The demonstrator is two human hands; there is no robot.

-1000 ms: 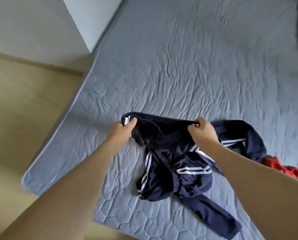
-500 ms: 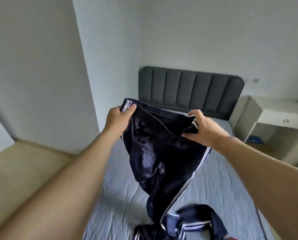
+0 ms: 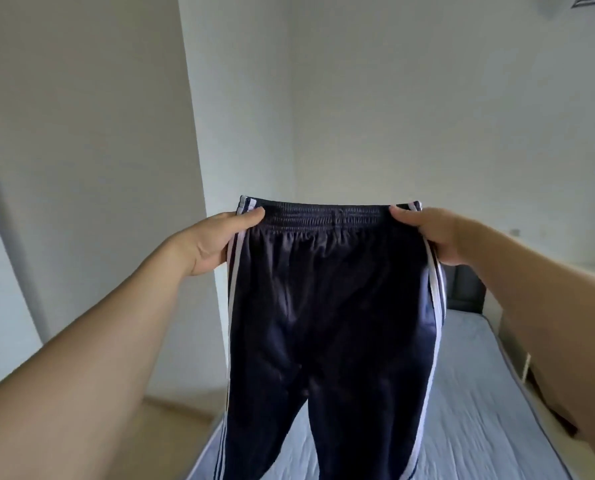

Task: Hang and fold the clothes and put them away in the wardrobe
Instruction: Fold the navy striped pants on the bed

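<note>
Dark navy track pants (image 3: pixel 327 323) with white side stripes hang in the air in front of me, spread flat by their elastic waistband. My left hand (image 3: pixel 216 242) pinches the waistband's left corner. My right hand (image 3: pixel 434 235) pinches the right corner. Both legs drop straight down past the bottom of the view, above the bed (image 3: pixel 469 410). The leg ends are hidden.
The bed with its grey-blue quilted cover fills the lower right. A dark headboard (image 3: pixel 465 289) stands behind my right arm. White walls (image 3: pixel 427 116) rise ahead and to the left. Beige floor (image 3: pixel 171 431) shows at the lower left.
Both hands lifted the pants off the bed and pulled the waistband wide and level. My view tilted up from the mattress to the wall.
</note>
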